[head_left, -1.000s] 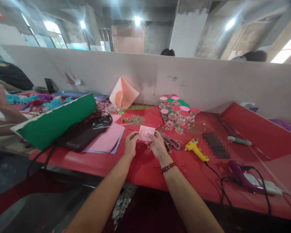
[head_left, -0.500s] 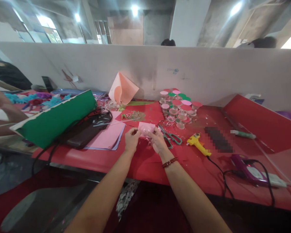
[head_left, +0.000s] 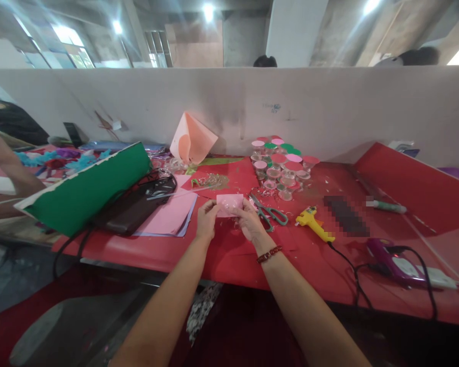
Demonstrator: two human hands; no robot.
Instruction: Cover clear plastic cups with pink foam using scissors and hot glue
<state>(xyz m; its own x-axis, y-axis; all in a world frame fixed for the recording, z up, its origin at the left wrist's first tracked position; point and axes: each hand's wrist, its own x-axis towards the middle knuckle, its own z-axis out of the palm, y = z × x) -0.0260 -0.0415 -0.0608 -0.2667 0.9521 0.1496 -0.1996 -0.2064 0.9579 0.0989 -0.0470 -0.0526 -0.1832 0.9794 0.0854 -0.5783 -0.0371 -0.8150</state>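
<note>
A small pink paper piece (head_left: 229, 203) with a clear round cup on it is held between both my hands above the red table (head_left: 222, 255). My left hand (head_left: 205, 220) pinches its left edge. My right hand (head_left: 248, 222), with a bead bracelet at the wrist, pinches its right edge. Green-handled scissors (head_left: 270, 213) lie just right of my right hand. A yellow glue gun (head_left: 312, 223) lies further right.
A cluster of small clear cups with pink and green paper lids (head_left: 281, 165) stands at the back. Pink sheets (head_left: 168, 214), a black bag (head_left: 133, 206) and a green board (head_left: 84, 188) lie left. A purple tool with cord (head_left: 392, 260) sits right. Another person's arm (head_left: 5, 168) is at far left.
The pink piece has tilted flatter and risen slightly between my fingers. My hands stay in the same spot; the view has shifted a little.
</note>
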